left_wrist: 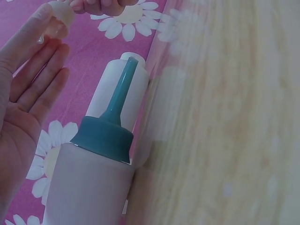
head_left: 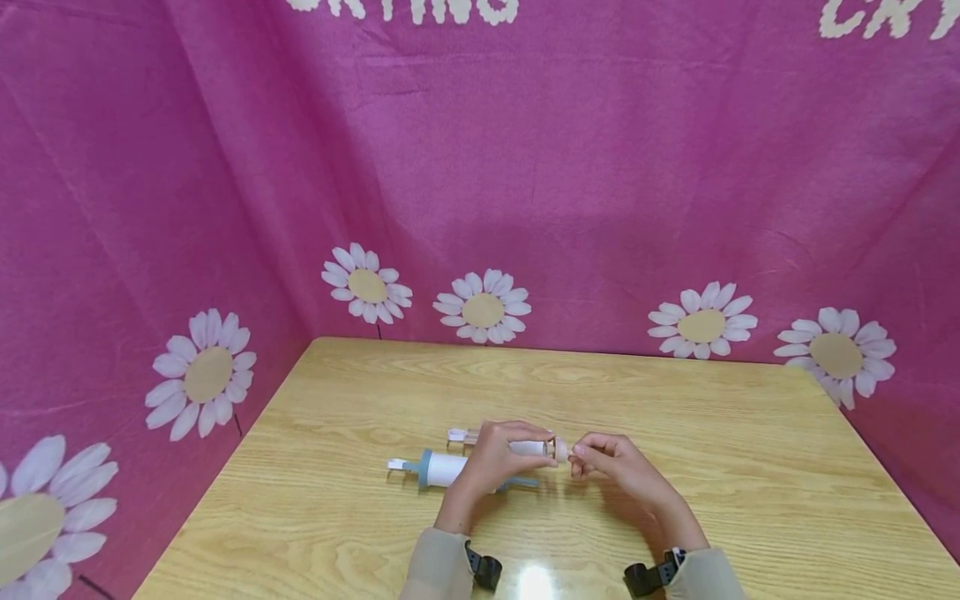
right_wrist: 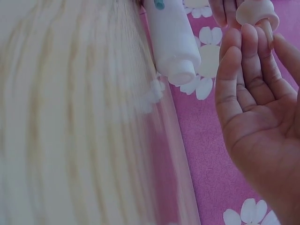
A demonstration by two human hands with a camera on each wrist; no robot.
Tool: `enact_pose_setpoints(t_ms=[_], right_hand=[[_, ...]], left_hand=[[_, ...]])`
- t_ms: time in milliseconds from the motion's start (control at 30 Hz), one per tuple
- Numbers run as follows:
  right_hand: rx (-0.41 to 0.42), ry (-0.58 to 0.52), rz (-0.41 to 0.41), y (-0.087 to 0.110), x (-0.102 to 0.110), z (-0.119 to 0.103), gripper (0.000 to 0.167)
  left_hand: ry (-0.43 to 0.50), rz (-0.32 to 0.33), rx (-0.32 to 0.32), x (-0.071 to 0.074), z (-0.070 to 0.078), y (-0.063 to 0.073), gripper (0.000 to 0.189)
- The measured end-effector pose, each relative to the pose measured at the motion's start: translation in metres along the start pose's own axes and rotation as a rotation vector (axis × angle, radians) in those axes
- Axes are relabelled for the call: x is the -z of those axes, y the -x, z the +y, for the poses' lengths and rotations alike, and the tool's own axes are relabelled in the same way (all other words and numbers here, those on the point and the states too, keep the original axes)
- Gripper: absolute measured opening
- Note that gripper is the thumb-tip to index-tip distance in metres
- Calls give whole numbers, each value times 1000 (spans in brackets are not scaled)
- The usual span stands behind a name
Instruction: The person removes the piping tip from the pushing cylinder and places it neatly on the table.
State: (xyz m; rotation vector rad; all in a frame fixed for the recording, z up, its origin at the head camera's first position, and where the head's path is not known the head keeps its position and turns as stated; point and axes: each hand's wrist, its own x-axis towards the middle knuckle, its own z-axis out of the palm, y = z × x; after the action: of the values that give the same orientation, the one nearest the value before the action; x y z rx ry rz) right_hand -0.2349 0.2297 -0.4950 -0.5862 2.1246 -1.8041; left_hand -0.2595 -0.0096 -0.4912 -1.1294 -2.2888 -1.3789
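A pale cream nozzle cap (right_wrist: 257,11) is between the two hands. My left hand (head_left: 498,450) has its thumb and fingertips about the wide end of this cap. With thumb and fingertips, my right hand (head_left: 615,462) pinches its thin spout. Below my left hand, a white bottle with a teal nozzle cap (left_wrist: 104,136) lies on the table. Beside it lies a second white bottle (right_wrist: 176,42), its bare neck toward the right. In the head view, my left hand hides part of both bottles.
Both bottles lie on a wood-grain table (head_left: 360,542). A magenta cloth (head_left: 525,167) with white daisies hangs behind it and along the left side. At the left ends of the bottles, white tips (head_left: 396,464) stick out.
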Motion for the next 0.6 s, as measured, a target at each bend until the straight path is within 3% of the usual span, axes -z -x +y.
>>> enact_pose_setpoints(t_ms=[300,600], right_hand=[[-74,88,185,-5,-14,-6,39],[-58,68,199,-7,-22,-10,34]], left_hand=[[-29,21,13,1,2,0,32],[-1,31,90,-1,5,0,34]])
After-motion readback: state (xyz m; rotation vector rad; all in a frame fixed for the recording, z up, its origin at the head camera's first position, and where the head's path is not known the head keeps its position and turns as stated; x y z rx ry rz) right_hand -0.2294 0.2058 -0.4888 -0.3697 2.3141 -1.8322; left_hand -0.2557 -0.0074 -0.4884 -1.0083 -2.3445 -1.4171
